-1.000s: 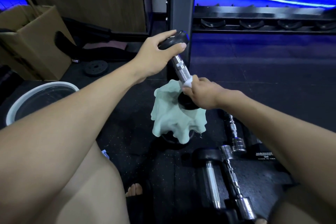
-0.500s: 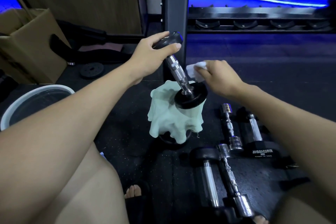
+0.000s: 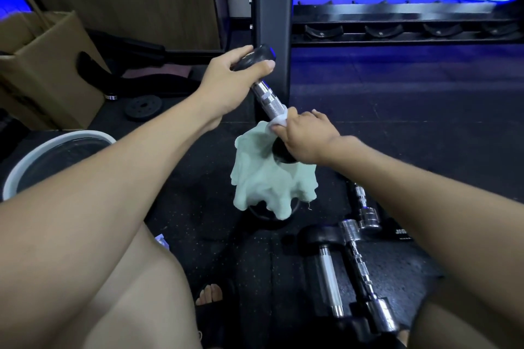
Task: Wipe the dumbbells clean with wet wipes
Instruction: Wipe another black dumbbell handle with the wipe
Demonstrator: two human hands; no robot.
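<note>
Dumbbell: the black-ended, chrome-handled dumbbell (image 3: 268, 100) is tilting at frame centre, its lower end sitting on a pale green cloth (image 3: 266, 181).
Left hand (image 3: 226, 79): is clutching its upper black end.
Right hand (image 3: 304, 136): is pinching a white wet wipe (image 3: 279, 122) around the handle's lower part.

A gym: a dumbbell rack (image 3: 397, 34) with empty cradles stands on black rubber flooring (image 3: 397, 110) (blue-lit behind), dumbbells (image 3: 351, 263) lying before it, a weight plate (image 3: 143, 107) to its left.
</note>
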